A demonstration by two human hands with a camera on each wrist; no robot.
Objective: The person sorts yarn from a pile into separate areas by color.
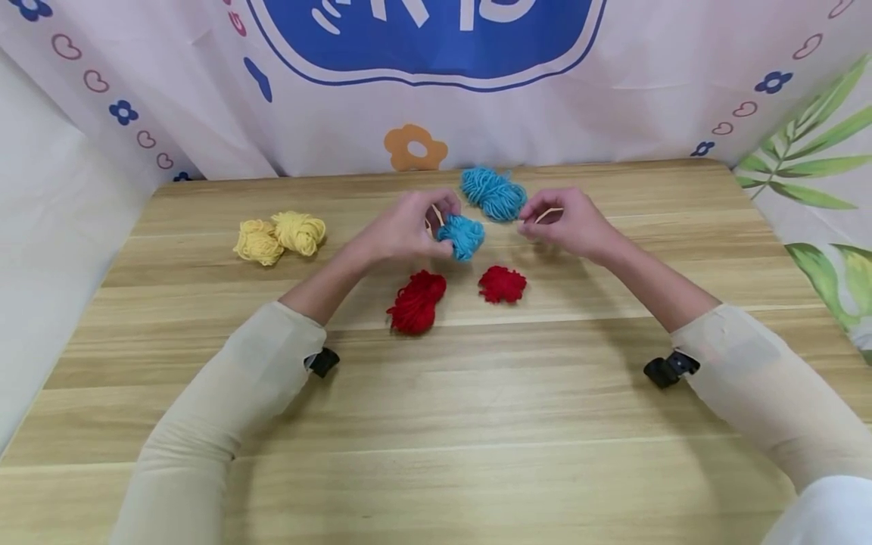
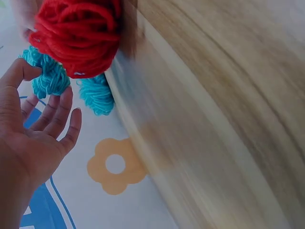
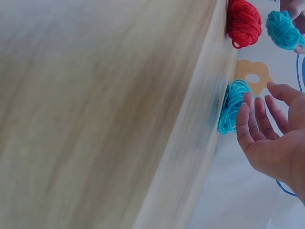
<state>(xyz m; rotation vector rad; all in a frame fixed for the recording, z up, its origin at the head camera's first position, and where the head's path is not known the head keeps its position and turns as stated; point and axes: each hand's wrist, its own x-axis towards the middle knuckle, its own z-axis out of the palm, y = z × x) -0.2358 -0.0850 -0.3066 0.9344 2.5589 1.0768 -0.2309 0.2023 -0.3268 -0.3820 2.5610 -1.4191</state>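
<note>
My left hand (image 1: 412, 227) pinches a small blue yarn bundle (image 1: 462, 238) between thumb and fingertips, held up over the table in the left wrist view. A larger blue yarn skein (image 1: 493, 195) lies behind it, close to the table's back edge. Just right of that skein is my right hand (image 1: 572, 221), its fingers loosely bent with nothing between them in the right wrist view. Nearer to me, a longish red yarn bundle (image 1: 417, 303) and a smaller red yarn bundle (image 1: 502, 284) lie on the wood.
Two yellow yarn bundles (image 1: 298, 232) sit side by side at the left of the wooden table (image 1: 436, 424). A printed white cloth (image 1: 327, 129) hangs along the back edge. Leaf-patterned fabric (image 1: 804, 166) is at the right.
</note>
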